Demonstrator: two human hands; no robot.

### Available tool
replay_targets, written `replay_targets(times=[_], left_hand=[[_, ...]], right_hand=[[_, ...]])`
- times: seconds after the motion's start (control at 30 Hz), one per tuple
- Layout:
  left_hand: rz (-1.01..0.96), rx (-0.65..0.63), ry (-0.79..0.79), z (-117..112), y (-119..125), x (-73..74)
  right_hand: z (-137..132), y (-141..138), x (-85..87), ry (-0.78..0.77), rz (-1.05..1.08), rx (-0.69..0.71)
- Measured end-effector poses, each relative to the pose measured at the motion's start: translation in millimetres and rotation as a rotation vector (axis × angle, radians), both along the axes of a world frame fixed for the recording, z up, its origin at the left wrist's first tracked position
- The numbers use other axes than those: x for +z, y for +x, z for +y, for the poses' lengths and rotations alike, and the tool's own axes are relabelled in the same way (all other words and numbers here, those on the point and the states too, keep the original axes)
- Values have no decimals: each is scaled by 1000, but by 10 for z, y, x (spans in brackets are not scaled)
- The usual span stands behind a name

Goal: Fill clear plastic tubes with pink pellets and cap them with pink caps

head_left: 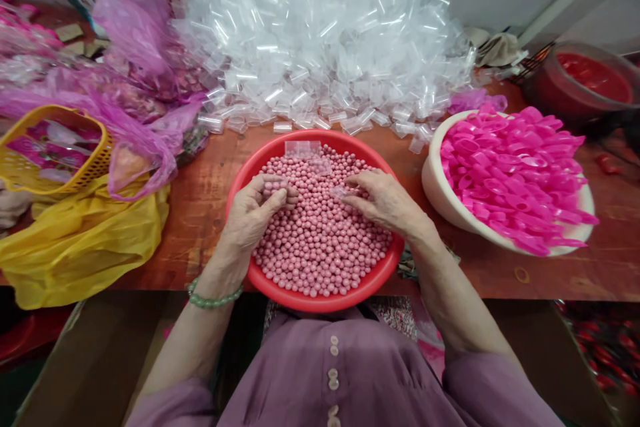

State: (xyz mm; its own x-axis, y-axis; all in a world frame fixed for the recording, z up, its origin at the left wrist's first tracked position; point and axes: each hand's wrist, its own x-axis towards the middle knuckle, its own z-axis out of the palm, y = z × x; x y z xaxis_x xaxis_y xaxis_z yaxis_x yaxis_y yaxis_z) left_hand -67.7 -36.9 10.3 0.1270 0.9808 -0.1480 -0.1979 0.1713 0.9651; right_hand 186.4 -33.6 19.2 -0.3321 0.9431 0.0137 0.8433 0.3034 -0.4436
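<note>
A red basin [320,305] full of round pink beads [320,240] sits at the table's front edge. Over its left side, my left hand [257,209] is closed around a short clear plastic tube [275,185], with pink showing in or through it. Opposite, the fingers of my right hand [383,200] pinch another clear tube [341,192] just above the beads. More clear tubes [303,149] lie on the beads at the basin's far side. My fingertips partly hide what each hand grips.
Behind the basin rises a large heap of clear tubes [325,47]. To the right stands a white bowl [435,187] of bright pink plastic pieces [515,173]. A yellow basket [95,167], a yellow bag [90,240] and purple bags [135,27] crowd the left. A dark red container [555,93] is back right.
</note>
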Motion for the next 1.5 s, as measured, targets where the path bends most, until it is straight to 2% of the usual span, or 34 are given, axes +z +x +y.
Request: replay_targets(times=[0.07,0.13,0.2,0.27,0.33,0.43,0.5,0.57,0.63,0.7,0.87,0.97,1.07,1.17,1.23,1.3,1.4,1.5], left_hand=[[15,-29,2,2,-3,-13],[57,-45,-7,-12,-1,-8],[116,-24,-24,-30,-3,1],[144,7,-42,-38,-14,0],[147,9,-58,-38,-26,-7],[180,-16,-65,-48,-21,8],[203,-18,-79,-60,-1,43],[219,-11,-96,-67,24,82],[242,-2,-103,-65,44,105],[258,3,-102,-55,52,99],[190,2,-71,-28,34,3],[138,-53,-26,8,38,31],[205,-237,125,89,112,194],[282,-546,265,192,266,355],[273,-760,284,257,389,369],[273,-925,291,310,504,303],[280,-993,325,371,612,142],[307,-900,360,430,619,19]], right_hand=[[0,-135,-11,2,-130,18],[-16,-240,-5,-3,-171,31],[-26,-238,15,3,-74,88],[-38,-75,51,60,45,80],[-83,250,112,155,37,-110],[-235,908,221,270,-230,-658],[-347,1323,270,166,-374,-920],[-425,1630,282,59,-415,-1012],[-449,1800,262,-34,-417,-1008],[-426,1860,225,-63,-435,-984],[-323,1824,164,-43,-465,-946],[-285,1816,172,-20,-500,-927],[-243,1821,197,-54,-524,-915],[-199,1815,219,-123,-507,-904],[-175,1804,225,-147,-512,-921],[-159,1794,222,-149,-521,-948],[-157,1799,207,-114,-515,-961],[-176,1834,190,-59,-496,-943]])
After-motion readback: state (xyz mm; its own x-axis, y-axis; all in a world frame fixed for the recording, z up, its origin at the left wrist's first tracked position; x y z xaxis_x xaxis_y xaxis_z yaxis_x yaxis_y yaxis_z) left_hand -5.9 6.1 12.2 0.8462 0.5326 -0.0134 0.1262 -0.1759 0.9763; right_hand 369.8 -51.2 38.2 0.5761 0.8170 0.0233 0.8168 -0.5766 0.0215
